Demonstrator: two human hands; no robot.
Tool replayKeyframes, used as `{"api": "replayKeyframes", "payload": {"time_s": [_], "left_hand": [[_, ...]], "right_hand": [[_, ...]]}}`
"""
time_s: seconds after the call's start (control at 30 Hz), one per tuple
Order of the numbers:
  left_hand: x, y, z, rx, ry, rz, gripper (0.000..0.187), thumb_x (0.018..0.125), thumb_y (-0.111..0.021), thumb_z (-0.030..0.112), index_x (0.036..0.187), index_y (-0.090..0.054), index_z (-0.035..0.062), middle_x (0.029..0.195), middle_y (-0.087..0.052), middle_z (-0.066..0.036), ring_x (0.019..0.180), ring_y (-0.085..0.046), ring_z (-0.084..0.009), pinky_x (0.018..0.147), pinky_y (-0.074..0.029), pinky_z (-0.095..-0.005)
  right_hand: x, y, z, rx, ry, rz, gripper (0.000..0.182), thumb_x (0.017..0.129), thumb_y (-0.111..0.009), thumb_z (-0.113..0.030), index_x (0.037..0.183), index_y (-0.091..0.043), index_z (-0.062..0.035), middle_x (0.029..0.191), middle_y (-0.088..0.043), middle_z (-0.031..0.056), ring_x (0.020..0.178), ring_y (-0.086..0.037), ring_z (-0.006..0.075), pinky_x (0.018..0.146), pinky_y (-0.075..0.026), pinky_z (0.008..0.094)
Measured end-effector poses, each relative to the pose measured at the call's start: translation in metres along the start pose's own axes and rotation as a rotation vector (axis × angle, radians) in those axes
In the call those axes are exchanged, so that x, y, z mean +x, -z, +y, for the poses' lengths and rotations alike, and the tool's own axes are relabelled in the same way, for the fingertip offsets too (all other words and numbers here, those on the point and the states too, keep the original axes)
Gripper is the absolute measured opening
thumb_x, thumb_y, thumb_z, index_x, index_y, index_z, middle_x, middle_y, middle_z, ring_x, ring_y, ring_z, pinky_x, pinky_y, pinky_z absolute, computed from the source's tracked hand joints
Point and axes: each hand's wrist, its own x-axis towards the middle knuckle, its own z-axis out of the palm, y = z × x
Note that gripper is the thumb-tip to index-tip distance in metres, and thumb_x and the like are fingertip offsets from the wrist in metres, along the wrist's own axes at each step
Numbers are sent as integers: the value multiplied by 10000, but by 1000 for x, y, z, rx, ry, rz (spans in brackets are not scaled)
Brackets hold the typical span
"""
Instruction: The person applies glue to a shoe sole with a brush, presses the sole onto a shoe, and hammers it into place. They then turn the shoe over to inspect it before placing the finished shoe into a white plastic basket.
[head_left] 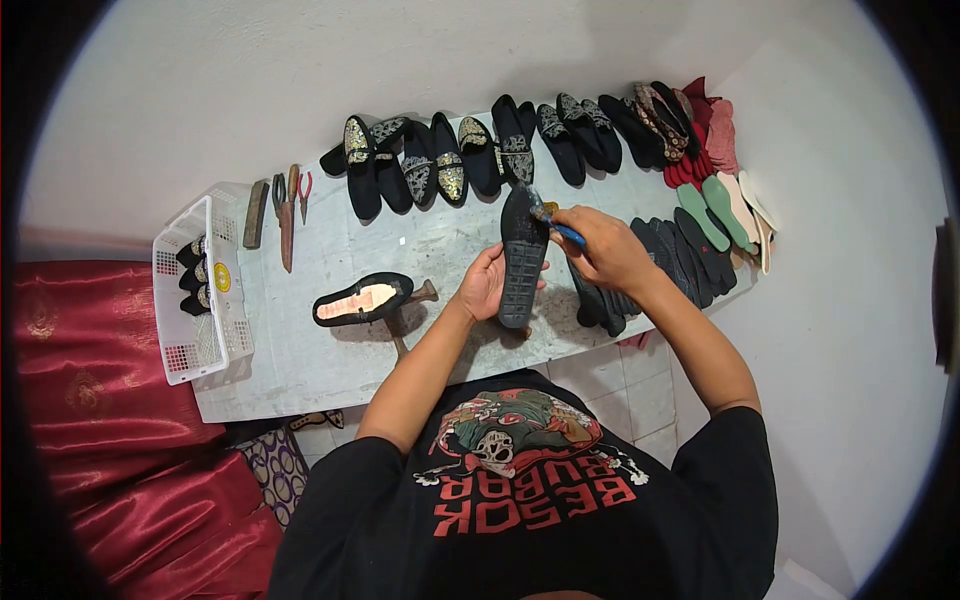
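Cloth (110, 400), red and shiny, lies at the far left, down beside our table (300, 360). Next comes a white basket (190, 345) on the left end of the table, with a few dark shoe parts inside. Just past it lie some tools (285, 215), side by side, far from us. We think they rest there so we can grab them fast.

A bit to the right, a shoe on a stand (362, 298) sits upside down. Its pink bottom faces up, so it is easy to work on.

Along the far edge runs a row of black shoes (460, 160) with shiny gold patterns. They lie neatly next to each other.

In the middle we hold a black sole (523, 260). It is above the table, near its front edge, right in front of us. Our left hand (487, 285) wraps around its left side and holds it tight, we think to keep it steady. The sole is long from near to far. One end points away from us, toward the row of shoes, and the other end points back at us. Its bumpy side faces up.

Our right hand (605, 250) is closed around a brush with a blue handle (560, 228). The brush tip touches the far end of the sole.

On the right lie more dark soles (690, 260), then green and pale insoles (735, 205), stacked like fanned cards.
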Motion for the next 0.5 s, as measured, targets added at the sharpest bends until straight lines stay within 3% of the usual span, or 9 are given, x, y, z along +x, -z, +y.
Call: {"api": "replayKeyframes", "payload": {"time_s": [0.13, 0.2, 0.23, 0.3, 0.37, 0.5], "left_hand": [[9, 18, 7, 45, -7, -9, 609, 1119, -282, 455, 1482, -474, 6, 1416, -602, -186, 1328, -582, -319, 1122, -476, -540], [12, 27, 11, -187, 110, -243, 603, 1123, -291, 473, 1467, -497, 23, 1365, -634, -180, 1265, -626, -289, 1109, -497, -494], [12, 24, 10, -190, 105, -244, 603, 1123, -291, 473, 1467, -497, 23, 1365, -634, -180, 1265, -626, -289, 1109, -497, -494], [14, 17, 8, 9, 34, -40, 604, 1121, -288, 487, 1450, -522, 38, 1333, -653, -174, 1199, -661, -271, 1074, -522, -451], [17, 12, 10, -7, 17, -43, 603, 1122, -284, 485, 1444, -529, 39, 1332, -655, -170, 1181, -670, -268, 1058, -529, -442], [18, 12, 8, 8, 20, -64, 605, 1124, -276, 484, 1435, -539, 37, 1329, -661, -154, 1160, -677, -259, 1032, -539, -423]], "right_hand": [[-9, -7, -4, -59, 69, -119, 243, 936, -687, -140, 1125, -619, -2, 952, -669, 177, 846, -676, 373, 740, -543, 461], [-15, -12, -8, -51, 126, -104, 243, 934, -684, -135, 1122, -615, 4, 942, -664, 177, 850, -675, 374, 744, -542, 461], [-19, -14, -10, -46, 178, -83, 244, 932, -681, -131, 1119, -611, 9, 932, -660, 176, 854, -674, 375, 748, -541, 461], [-30, -21, -16, -31, 150, -115, 262, 923, -688, -134, 1119, -606, 19, 936, -660, 187, 857, -671, 383, 761, -539, 463], [-38, -30, -26, 71, 213, -98, 295, 896, -718, -108, 1146, -609, 7, 869, -639, 167, 784, -652, 367, 704, -523, 441], [-41, -30, -32, 170, 131, -156, 240, 901, -707, -111, 1101, -630, -1, 834, -645, 162, 729, -657, 360, 674, -529, 437]]}}
